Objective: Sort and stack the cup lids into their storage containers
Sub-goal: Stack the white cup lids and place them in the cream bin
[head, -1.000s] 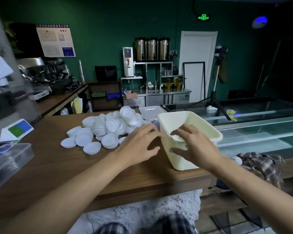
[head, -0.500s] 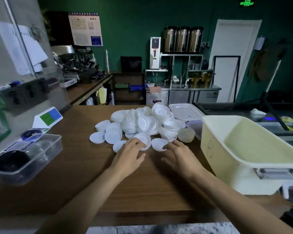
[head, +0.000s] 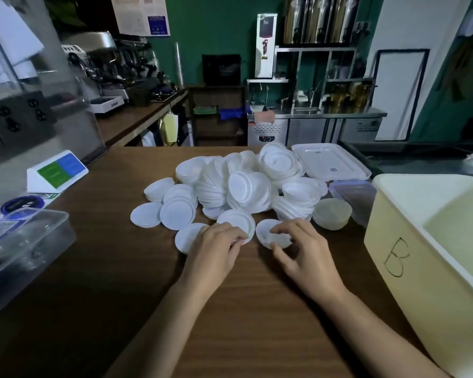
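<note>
Gathering is the step in hand. At the near edge of the pile of round white plastic cup lids (head: 243, 186), the left hand (head: 216, 252) curls its fingers over one flat white lid (head: 236, 221), and the right hand (head: 306, 257) pinches a smaller white lid (head: 271, 236) just beside it. Next, probably, like lids get stacked, then go right into the cream plastic bin marked B (head: 434, 282).

I could read only one mark: a hand-drawn black letter "B" on the near wall of the pale yellow rectangular plastic bin (head: 434, 301). Print on the white wall poster (head: 141, 15) and the green-and-blue stand card (head: 59, 169) was too blurred for me.
</note>
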